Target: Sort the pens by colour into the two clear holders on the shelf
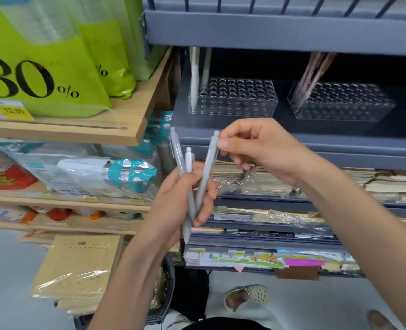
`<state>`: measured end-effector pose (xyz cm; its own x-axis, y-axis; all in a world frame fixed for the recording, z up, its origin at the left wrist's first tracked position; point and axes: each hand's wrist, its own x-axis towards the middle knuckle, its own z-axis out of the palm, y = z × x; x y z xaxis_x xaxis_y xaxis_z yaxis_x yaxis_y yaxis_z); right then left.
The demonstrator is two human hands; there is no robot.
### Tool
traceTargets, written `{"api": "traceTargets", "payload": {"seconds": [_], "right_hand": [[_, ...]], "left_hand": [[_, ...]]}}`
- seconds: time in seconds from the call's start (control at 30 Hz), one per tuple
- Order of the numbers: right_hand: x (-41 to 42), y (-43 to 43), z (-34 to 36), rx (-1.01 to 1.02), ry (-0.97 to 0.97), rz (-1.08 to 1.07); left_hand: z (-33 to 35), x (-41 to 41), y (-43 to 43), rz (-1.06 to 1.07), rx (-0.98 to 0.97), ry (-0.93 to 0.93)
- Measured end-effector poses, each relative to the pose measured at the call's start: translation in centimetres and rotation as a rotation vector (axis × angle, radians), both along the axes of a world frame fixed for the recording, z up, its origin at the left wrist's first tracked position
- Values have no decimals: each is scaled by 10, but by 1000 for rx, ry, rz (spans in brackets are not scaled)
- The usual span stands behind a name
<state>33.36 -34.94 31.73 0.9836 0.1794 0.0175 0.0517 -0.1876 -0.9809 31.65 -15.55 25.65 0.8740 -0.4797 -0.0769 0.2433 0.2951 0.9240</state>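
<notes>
My left hand (185, 198) grips a bundle of three grey and white pens (189, 186), tips down. The fingertips of my right hand (252, 148) pinch the top of the rightmost grey pen (208, 167) of that bundle. On the dark shelf above stand two clear holders full of holes. The left holder (235, 97) has two white pens (195, 75) upright at its left end. In the right holder (340, 102), several pinkish-brown pens (311, 75) lean at its left end.
The grey shelf edge (316, 144) runs just behind my hands, and an upper shelf (268, 32) hangs low over the holders. Green bags (54, 67) sit on a wooden shelf to the left. Wrapped notebooks (268, 182) fill the racks below.
</notes>
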Motion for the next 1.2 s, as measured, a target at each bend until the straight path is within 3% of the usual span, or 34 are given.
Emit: {"api": "traceTargets", "payload": {"seconds": [0.13, 0.27, 0.37, 0.47, 0.63, 0.87, 1.2], "right_hand": [[3, -5, 0, 141, -76, -205], [1, -4, -5, 293, -57, -79], [2, -3, -8, 271, -41, -20], [8, -2, -7, 261, -72, -69], [31, -5, 15, 414, -195, -279], [83, -12, 40, 361, -435, -658], [120, 2, 29, -63, -445, -622]], "left_hand": [[-2, -3, -3, -30, -8, 27], [-4, -1, -2, -44, -115, 84], [-3, 2, -1, -49, -105, 78], [-4, 4, 0, -39, -32, 40], [-7, 6, 5, 34, 4, 9], [-8, 7, 10, 80, 75, -73], [-16, 9, 21, 70, 102, 2]]}}
